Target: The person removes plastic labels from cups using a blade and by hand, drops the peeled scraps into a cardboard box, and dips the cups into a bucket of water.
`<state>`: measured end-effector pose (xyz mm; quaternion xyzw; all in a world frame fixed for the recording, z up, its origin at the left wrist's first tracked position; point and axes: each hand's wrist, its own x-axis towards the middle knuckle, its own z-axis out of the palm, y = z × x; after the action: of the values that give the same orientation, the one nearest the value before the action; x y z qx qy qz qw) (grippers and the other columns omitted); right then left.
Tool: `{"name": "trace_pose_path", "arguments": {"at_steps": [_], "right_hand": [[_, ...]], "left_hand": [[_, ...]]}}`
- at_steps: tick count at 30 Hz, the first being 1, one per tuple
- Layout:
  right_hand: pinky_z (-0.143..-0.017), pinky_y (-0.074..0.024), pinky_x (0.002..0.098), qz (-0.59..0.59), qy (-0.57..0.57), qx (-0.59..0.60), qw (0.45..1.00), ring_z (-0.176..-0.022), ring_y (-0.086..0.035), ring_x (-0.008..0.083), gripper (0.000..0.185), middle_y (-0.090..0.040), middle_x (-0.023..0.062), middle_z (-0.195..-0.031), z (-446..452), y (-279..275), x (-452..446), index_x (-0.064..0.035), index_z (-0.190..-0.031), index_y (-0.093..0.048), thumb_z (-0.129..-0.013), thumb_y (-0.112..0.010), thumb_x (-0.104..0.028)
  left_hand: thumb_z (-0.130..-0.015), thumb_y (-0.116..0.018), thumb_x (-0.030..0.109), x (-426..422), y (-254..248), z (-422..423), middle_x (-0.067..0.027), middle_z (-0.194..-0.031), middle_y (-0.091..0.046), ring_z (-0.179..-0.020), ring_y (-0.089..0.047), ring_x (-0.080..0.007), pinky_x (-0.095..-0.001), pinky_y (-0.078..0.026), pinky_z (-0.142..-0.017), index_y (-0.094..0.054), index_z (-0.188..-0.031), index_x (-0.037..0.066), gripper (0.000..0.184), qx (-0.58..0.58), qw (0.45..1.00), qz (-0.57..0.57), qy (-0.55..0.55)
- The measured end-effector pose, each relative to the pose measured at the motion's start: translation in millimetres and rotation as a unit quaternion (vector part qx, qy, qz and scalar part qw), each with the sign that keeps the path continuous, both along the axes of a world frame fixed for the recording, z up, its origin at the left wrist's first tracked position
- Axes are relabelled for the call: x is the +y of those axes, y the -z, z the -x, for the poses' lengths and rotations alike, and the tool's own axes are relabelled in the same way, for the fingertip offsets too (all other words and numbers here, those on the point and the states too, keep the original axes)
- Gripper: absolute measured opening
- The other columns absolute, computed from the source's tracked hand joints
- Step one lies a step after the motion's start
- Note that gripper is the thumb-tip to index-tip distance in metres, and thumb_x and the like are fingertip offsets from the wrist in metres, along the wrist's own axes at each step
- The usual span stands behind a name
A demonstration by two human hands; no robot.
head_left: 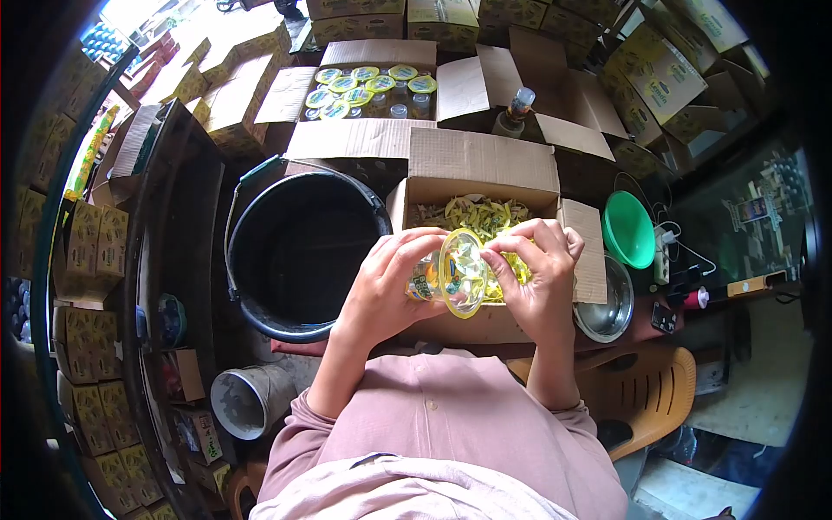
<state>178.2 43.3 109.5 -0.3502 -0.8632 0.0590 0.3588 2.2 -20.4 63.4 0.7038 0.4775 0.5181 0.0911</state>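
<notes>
My left hand (387, 276) is wrapped round a printed clear plastic cup (425, 279), which is tipped on its side. Its round, see-through lid film with a yellow rim (464, 274) faces right and towards me. On the far side of that rim, the thumb and fingers of my right hand (535, 269) are pinched together at the film's edge. Below both hands stands an open cardboard box (482, 168), holding a heap of yellow-green strips (474, 212), partly hidden by the hands and cup.
A large black bucket (299, 186) stands left of the box. Behind, another carton (378, 52) holds several yellow-lidded cups (355, 94). A bottle (520, 106) stands at the back. To the right are a green bowl (628, 230), a metal bowl (604, 303) and a power strip (662, 260).
</notes>
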Motion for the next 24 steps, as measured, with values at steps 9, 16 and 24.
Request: {"name": "trace_pose_path", "arguments": {"at_steps": [9, 16, 24], "right_hand": [[-0.073, -0.0236, 0.0360, 0.019, -0.102, 0.011, 0.995, -0.079, -0.047, 0.0183, 0.009, -0.052, 0.0011, -0.079, -1.7, 2.6, 7.2, -0.0107, -0.075, -0.055, -0.077, -0.061, -0.018], [-0.072, -0.0242, 0.0352, -0.029, -0.072, 0.056, 0.995, -0.076, -0.047, 0.0194, 0.011, -0.051, 0.0030, -0.080, 3.2, 6.3, 8.9, -0.0100, -0.078, -0.052, -0.079, -0.058, -0.020], [-0.073, -0.0249, 0.0349, -0.063, -0.066, 0.096, 0.991, -0.077, -0.048, 0.0190, 0.011, -0.051, 0.0033, -0.081, 5.7, -0.7, 13.0, -0.0093, -0.078, -0.050, -0.082, -0.055, -0.019]], "left_hand": [[-0.056, -0.080, 0.013, -4.2, 0.0, 5.7, -0.0126, -0.103, -0.057, -0.090, -0.060, -0.0212, -0.0313, -0.048, -0.078, -0.044, -0.111, 0.001, 0.067, -0.172, 0.972, 0.073, 0.140], [-0.059, -0.080, 0.012, -4.5, -3.3, 8.7, -0.0125, -0.103, -0.058, -0.091, -0.060, -0.0189, -0.0302, -0.048, -0.080, -0.040, -0.115, 0.000, 0.070, -0.177, 0.966, 0.076, 0.172], [-0.063, -0.076, 0.013, -4.0, 0.5, 6.5, -0.0119, -0.108, -0.054, -0.094, -0.056, -0.0157, -0.0276, -0.046, -0.079, -0.034, -0.120, -0.002, 0.073, -0.277, 0.874, 0.171, 0.359]]}}
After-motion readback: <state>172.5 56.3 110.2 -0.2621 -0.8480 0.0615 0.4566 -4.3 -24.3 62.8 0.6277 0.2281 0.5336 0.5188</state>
